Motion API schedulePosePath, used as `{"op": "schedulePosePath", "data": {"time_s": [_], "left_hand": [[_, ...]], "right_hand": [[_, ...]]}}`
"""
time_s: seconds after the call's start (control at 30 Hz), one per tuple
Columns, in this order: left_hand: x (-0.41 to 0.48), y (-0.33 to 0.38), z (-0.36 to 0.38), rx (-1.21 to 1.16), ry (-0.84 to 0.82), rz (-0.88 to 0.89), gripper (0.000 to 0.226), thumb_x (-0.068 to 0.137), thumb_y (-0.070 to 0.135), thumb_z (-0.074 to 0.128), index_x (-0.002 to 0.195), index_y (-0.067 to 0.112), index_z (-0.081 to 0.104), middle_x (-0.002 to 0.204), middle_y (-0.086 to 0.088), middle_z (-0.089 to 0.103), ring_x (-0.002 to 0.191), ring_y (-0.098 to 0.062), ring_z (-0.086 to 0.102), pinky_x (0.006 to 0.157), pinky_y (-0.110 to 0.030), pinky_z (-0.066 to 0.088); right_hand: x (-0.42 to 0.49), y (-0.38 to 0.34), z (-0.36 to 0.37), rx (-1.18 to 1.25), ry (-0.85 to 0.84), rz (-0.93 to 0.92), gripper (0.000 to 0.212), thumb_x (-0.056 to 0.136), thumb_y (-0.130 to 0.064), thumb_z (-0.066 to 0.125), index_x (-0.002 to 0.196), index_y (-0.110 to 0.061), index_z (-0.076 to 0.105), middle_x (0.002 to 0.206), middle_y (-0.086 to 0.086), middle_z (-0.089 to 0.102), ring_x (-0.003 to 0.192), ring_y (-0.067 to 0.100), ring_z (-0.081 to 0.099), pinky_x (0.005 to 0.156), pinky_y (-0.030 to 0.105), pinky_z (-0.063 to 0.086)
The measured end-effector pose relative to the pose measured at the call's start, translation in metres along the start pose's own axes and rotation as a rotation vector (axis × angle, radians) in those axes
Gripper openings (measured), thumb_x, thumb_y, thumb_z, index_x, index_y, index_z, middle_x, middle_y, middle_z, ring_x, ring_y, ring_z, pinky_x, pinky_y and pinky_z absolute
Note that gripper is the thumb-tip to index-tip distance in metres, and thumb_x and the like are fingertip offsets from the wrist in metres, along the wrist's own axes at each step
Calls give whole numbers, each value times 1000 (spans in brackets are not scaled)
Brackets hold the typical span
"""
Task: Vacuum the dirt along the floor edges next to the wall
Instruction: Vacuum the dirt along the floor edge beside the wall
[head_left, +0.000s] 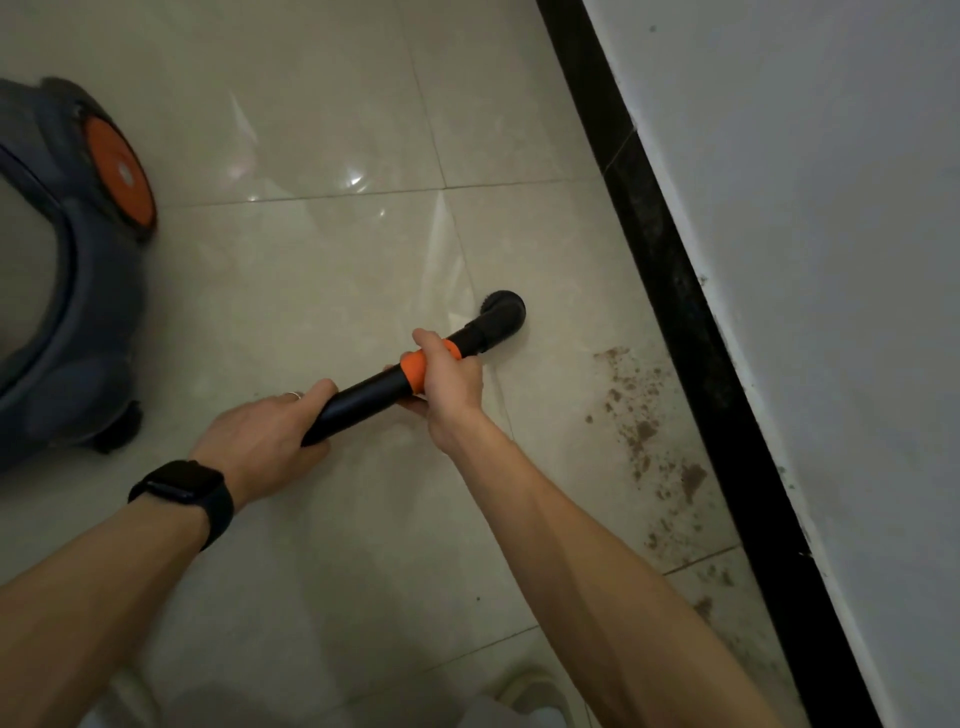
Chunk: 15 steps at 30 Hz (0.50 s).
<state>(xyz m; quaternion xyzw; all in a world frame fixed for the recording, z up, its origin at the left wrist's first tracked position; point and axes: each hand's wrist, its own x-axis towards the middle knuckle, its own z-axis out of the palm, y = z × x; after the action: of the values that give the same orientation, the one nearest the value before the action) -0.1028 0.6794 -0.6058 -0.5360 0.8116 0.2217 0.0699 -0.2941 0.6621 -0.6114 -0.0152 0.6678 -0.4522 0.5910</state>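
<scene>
A black vacuum tube (366, 397) with an orange collar runs up and to the right, ending in a round black brush nozzle (501, 314) over the pale tiled floor. My left hand (265, 441) grips the tube's lower end; a dark watch is on that wrist. My right hand (449, 376) grips the orange collar just behind the nozzle. Brown dirt (644, 431) is scattered on the tiles to the right of the nozzle, alongside the black skirting (691, 332) at the foot of the white wall (831, 260). The nozzle is left of the dirt, apart from it.
The grey-blue vacuum body (78, 291) with an orange wheel hub (117, 176) stands at the left edge. Pale slippers (530, 691) show at the bottom. More dirt specks lie along the skirting towards the lower right.
</scene>
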Motion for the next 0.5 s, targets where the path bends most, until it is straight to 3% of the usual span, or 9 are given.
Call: {"op": "schedulePosePath", "data": {"time_s": [0.07, 0.2, 0.3, 0.37, 0.5], "left_hand": [[-6, -9, -3, 18, -43, 53, 25, 93, 38, 56, 110, 35, 39, 90, 6, 58, 74, -17, 57, 56, -29, 39], [-15, -12, -3, 156, -131, 207, 30, 92, 42, 57, 116, 34, 40, 97, 6, 59, 80, -18, 59, 60, -30, 40], [-18, -6, 11, 280, 35, 458, 48, 70, 38, 84, 104, 25, 53, 76, 2, 62, 59, -22, 60, 49, -26, 31], [-17, 2, 14, 332, 89, 531, 57, 53, 35, 93, 93, 22, 55, 63, 2, 59, 47, -21, 56, 42, -24, 33], [-8, 20, 20, 280, 60, 516, 48, 72, 35, 82, 104, 24, 46, 75, 0, 63, 61, -24, 61, 51, -31, 44]], "right_hand": [[-10, 15, -5, 15, 35, 22, 40, 89, -27, 75, 117, -14, 50, 119, 20, 67, 102, 35, 74, 63, 44, 64], [-37, 42, -31, 87, 60, 55, 43, 92, -24, 73, 123, -10, 47, 117, 18, 65, 103, 34, 73, 65, 45, 64], [-50, 50, -53, 182, 47, 54, 32, 95, -16, 68, 119, -6, 49, 91, 13, 70, 87, 30, 78, 63, 43, 63], [-55, 51, -64, 226, 56, 40, 24, 96, -12, 66, 114, -7, 51, 78, 8, 68, 77, 25, 77, 61, 40, 63], [-53, 43, -76, 260, 121, 1, 23, 96, -12, 66, 111, -8, 50, 73, 6, 67, 72, 24, 76, 62, 40, 62]]}}
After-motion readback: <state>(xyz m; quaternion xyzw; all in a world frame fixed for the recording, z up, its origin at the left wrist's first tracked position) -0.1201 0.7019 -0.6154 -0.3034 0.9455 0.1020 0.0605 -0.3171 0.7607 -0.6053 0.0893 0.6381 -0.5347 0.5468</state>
